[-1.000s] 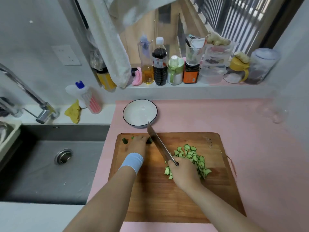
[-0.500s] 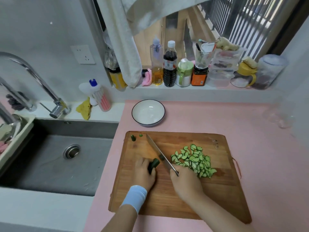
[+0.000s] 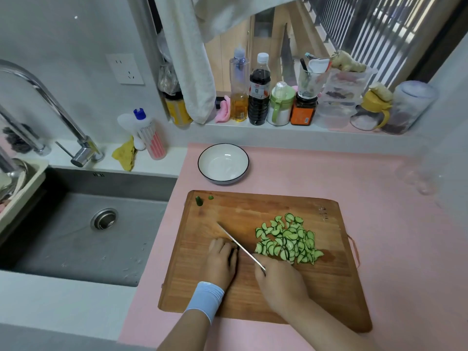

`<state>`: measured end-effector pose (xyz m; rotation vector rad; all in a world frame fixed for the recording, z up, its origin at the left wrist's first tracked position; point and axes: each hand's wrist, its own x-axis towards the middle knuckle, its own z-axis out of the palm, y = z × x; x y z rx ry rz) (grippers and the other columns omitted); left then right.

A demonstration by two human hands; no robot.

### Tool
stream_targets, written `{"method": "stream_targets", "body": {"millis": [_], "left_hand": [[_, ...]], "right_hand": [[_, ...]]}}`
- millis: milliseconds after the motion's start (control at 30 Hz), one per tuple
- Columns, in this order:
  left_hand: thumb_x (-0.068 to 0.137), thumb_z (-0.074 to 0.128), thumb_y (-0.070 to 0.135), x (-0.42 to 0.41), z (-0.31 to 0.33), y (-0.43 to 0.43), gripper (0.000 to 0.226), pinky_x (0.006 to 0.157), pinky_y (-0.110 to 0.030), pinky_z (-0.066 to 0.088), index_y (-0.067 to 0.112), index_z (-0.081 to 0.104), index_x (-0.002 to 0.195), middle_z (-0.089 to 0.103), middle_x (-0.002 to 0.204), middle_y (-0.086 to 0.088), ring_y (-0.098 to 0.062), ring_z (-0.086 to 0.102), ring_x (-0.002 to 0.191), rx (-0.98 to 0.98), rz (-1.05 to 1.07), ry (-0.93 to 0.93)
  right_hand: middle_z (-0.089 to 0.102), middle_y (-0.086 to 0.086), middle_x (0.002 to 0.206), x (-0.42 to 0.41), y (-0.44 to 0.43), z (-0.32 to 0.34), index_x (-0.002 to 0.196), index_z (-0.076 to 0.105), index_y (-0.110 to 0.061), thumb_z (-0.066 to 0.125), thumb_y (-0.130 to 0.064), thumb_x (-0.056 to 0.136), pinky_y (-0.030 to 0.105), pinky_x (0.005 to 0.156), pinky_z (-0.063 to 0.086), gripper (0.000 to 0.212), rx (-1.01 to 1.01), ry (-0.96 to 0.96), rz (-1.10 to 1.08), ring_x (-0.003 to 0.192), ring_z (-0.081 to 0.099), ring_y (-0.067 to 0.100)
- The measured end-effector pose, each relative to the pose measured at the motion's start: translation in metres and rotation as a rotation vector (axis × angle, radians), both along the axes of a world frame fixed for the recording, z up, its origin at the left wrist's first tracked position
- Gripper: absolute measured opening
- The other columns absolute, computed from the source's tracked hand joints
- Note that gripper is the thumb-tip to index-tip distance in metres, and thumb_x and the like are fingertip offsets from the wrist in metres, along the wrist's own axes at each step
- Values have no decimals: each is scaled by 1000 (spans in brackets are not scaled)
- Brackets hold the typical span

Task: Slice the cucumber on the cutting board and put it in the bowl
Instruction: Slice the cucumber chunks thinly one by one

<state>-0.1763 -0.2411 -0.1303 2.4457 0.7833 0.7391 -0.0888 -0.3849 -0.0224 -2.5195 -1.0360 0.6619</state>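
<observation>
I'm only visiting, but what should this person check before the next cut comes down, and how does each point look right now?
1. Left hand holds the cucumber stub down: ok.
2. Left fingers clear of the knife: cannot tell; they lie right beside the blade.
3. Right hand grips the knife: ok.
4. Slices piled right of the blade, out of its path: ok.
5. Bowl empty, beyond the cutting board: ok.
</observation>
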Motion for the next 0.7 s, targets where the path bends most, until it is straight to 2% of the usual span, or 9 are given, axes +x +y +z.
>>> {"method": "stream_targets", "body": {"millis": [100, 200, 433, 700], "left_hand": [[89, 52, 20, -3, -4, 2, 19, 75, -26, 48, 8, 68, 92, 60, 92, -2, -18, 52, 86, -10, -15, -18], [88, 53, 19, -5, -2, 2, 23, 79, -23, 47, 9, 69, 102, 64, 98, -3, -19, 54, 88, -29, -32, -46], [87, 58, 15, -6, 0, 2, 17, 85, -17, 43, 9, 70, 97, 64, 98, -2, -16, 53, 90, -23, -39, -74], [90, 54, 22, -4, -1, 3, 19, 78, -23, 47, 9, 68, 86, 61, 87, -1, -16, 54, 84, -27, -16, -71]], "right_hand": [[73, -5, 99, -5, -3, 2, 145, 46, -46, 39, -40, 104, 32, 78, 51, 42, -13, -51, 39, 92, 67, 17], [72, -4, 106, -10, -4, 5, 149, 42, -42, 38, -39, 105, 33, 81, 48, 44, -34, -78, 76, 99, 66, 16], [72, -5, 108, -13, -4, 4, 150, 42, -41, 36, -39, 106, 32, 82, 48, 44, -41, -63, 49, 102, 65, 16], [73, -4, 108, -6, 0, 1, 147, 44, -41, 37, -38, 105, 32, 82, 49, 43, -30, 6, 54, 101, 66, 18]]}}
